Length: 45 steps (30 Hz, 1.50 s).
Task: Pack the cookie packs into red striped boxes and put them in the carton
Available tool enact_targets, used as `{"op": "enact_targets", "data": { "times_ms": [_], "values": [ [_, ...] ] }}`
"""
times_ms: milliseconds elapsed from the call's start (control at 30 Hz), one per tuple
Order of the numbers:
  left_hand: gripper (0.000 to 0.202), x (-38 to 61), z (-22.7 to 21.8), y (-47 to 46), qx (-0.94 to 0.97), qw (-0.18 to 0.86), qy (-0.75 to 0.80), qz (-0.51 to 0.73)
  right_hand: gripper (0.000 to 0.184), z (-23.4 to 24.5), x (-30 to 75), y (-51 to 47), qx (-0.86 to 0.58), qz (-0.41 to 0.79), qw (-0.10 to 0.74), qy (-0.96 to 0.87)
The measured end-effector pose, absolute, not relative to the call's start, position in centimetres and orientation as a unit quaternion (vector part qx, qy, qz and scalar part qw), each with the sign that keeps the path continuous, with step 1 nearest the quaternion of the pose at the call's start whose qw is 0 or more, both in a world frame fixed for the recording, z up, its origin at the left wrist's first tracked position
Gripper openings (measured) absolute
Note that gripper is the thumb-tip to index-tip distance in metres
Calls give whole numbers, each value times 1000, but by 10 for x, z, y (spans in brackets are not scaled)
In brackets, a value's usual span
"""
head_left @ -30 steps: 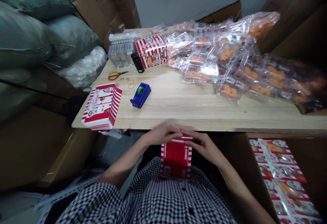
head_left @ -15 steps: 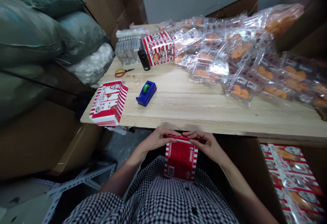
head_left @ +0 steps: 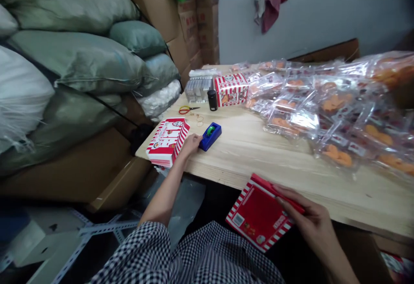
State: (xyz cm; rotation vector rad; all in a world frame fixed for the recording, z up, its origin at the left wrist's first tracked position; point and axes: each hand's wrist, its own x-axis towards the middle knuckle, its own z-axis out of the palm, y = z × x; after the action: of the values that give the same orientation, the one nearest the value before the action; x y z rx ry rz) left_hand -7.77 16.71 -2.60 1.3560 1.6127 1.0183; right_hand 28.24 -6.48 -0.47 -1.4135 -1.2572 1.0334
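My right hand (head_left: 307, 221) grips a red box with red-and-white striped edges (head_left: 258, 215), tilted, at the near edge of the wooden table (head_left: 258, 159) above my lap. My left hand (head_left: 190, 143) is stretched out to the left, resting on the table between a stack of flat striped cartons (head_left: 166, 140) and a blue tape dispenser (head_left: 210, 136). Its fingers touch the dispenser's near end; whether they grasp it is not clear.
Several clear packets of orange snacks (head_left: 323, 102) cover the table's right side. At the back stand a made-up striped box (head_left: 231, 89), a black bottle (head_left: 212, 99), clear trays (head_left: 199, 89), scissors (head_left: 187, 109) and rubber bands. Green sacks (head_left: 74, 59) and cardboard boxes pile up left.
My left hand let go of the red box and reached left to the tape dispenser. The right hand now holds the box alone, tilted. My view swung up and left.
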Motion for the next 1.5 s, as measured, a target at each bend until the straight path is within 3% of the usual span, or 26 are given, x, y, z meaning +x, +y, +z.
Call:
{"op": "enact_targets", "data": {
  "times_ms": [400, 600, 733, 900, 1067, 1167, 1333, 1500],
  "values": [
    [38, -82, -46, 167, 451, 496, 577, 467, 27, -8, 261, -65, -567, 457, 493, -477],
    [30, -83, -71, 142, 457, 451, 581, 499, 28, -15, 258, -63, -570, 479, 514, -426],
    [21, -81, -73, 128, 471, 381, 609, 512, 31, 6, 259, -60, -605, 408, 564, -387],
    [19, -62, -46, 105, 485, 344, 604, 530, 24, 38, 249, -46, -578, 197, 656, -443],
    [29, 7, 8, 59, 513, 408, 530, 538, 21, 29, 235, -25, -535, 135, 581, -598],
    [28, 51, 41, 30, 492, 519, 436, 546, 24, 22, 231, -19, -543, 72, 549, -631],
    [85, 93, 57, 18, 424, 647, 346, 531, 31, 19, 229, -21, -534, 15, 532, -657],
    [94, 105, 39, 26, 370, 672, 368, 526, 52, 20, 230, -19, -535, -17, 526, -661]
  ]
}}
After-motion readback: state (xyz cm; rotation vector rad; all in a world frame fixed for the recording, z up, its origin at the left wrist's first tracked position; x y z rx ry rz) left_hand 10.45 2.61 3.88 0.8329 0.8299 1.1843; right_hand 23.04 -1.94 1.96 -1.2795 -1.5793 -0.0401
